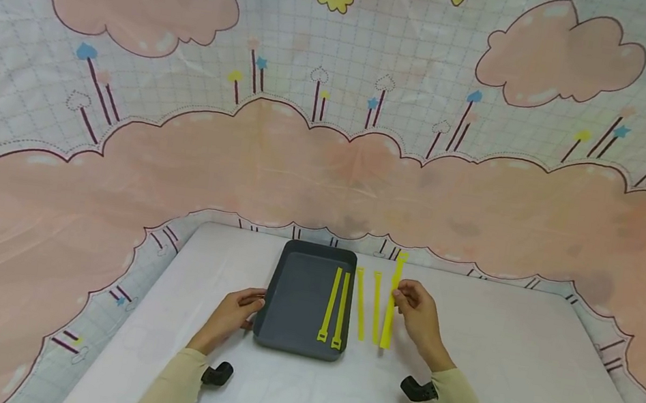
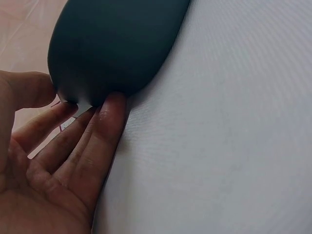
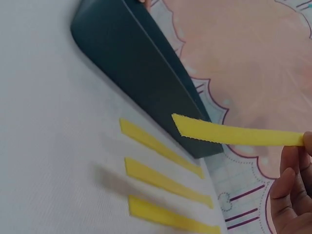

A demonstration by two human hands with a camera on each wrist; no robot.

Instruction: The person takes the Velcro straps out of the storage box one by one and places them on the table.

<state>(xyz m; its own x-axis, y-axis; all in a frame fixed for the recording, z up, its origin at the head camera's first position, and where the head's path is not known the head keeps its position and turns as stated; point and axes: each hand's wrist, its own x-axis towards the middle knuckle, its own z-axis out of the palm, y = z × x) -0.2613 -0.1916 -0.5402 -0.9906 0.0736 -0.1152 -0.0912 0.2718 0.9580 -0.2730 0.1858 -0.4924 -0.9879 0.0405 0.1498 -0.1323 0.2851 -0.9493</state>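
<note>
My right hand (image 1: 418, 315) pinches a yellow cable strap (image 3: 234, 134) between thumb and fingers, holding it raised above the table in the right wrist view. Below it several like straps lie side by side on the table, among them a near one (image 3: 156, 144) and a middle one (image 3: 165, 180). A dark grey rectangular tray (image 1: 297, 349) stands to their left. Inside it lie two yellow straps (image 1: 329, 306), their slotted heads toward the near edge. At the tray's left wall, my left hand (image 1: 236, 310) grips the edge with thumb and fingertips.
A white table (image 1: 494, 349) carries everything. Behind it and at its sides hangs a printed sheet (image 1: 313, 179) with pink clouds. Black devices (image 1: 417, 390) sit at both wrists, below the hands.
</note>
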